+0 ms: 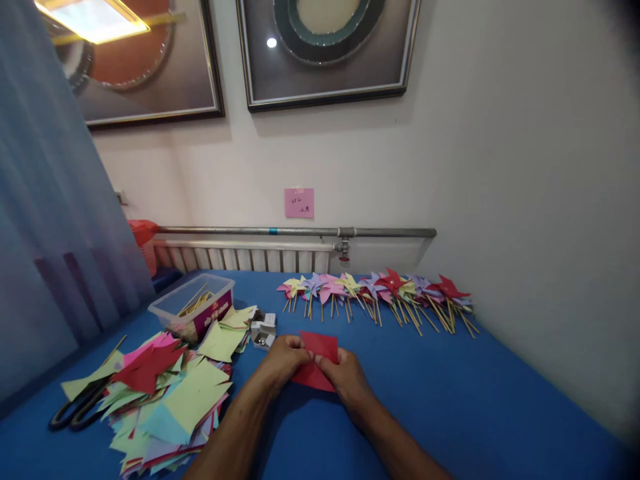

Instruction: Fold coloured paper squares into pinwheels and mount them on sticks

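Between both hands is a red paper square [325,345], held above the blue table cover. My left hand [286,360] grips its left side with the thumb on top. My right hand [345,375] pinches its right side, the two thumb tips close together near the middle of the sheet. The fingers beneath the paper are hidden. Just left of my left hand stands a small white box [263,333] with little shiny pins in it. A large pile of cut coloured paper [170,413] lies further left.
Finished paper pinwheels [373,288] on sticks lie in a row at the back. A clear plastic tub [193,303] holding sticks is at the back left. Black-handled scissors [80,403] lie by the paper pile. A metal pipe [240,231] runs along the wall behind the blue cover [450,413].
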Demonstrator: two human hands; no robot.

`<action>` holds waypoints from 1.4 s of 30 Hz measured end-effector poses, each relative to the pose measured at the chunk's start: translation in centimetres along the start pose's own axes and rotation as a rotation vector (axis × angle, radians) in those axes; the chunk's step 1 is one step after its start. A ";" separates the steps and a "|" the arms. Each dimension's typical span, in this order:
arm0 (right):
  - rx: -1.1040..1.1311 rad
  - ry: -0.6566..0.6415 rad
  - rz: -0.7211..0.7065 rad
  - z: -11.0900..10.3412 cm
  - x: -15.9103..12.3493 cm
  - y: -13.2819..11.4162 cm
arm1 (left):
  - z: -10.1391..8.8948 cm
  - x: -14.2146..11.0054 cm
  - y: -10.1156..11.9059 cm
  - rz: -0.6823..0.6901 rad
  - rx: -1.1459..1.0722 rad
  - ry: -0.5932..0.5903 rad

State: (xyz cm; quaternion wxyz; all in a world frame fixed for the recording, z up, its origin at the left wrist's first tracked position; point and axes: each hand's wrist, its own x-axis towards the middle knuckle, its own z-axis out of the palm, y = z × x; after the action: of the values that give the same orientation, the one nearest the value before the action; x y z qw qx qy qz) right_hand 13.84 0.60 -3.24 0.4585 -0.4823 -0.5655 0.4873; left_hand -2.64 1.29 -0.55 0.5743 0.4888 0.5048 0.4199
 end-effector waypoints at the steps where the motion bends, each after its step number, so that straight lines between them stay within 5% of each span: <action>1: 0.015 -0.008 0.006 0.0 0.0 0.0 | 0.0 0.0 0.0 -0.002 0.006 -0.004; 12: 0.151 -0.044 0.040 0.1 0.2 0.2 | -0.2 0.4 -0.5 -0.011 -0.002 -0.023; 21: 0.468 -0.133 0.023 0.2 -0.8 -0.5 | 0.5 -0.4 0.5 0.024 -0.044 0.035; 30: 0.360 -0.075 0.062 0.3 -0.1 0.2 | 0.8 -0.6 0.6 0.007 0.023 0.046; 37: 0.164 -0.059 -0.100 -1.3 -0.5 -2.0 | -0.7 -0.4 1.3 -0.020 -0.003 0.137; 42: 0.032 -0.230 -0.233 -2.2 -1.3 -3.4 | -2.0 -0.3 1.7 -0.006 -0.082 0.164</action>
State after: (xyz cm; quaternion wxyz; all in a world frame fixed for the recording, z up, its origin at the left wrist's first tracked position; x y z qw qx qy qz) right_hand 15.80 -0.61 0.34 0.4518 -0.3471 -0.6585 0.4917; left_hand -4.66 1.56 1.17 0.5519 0.4272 0.5340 0.4772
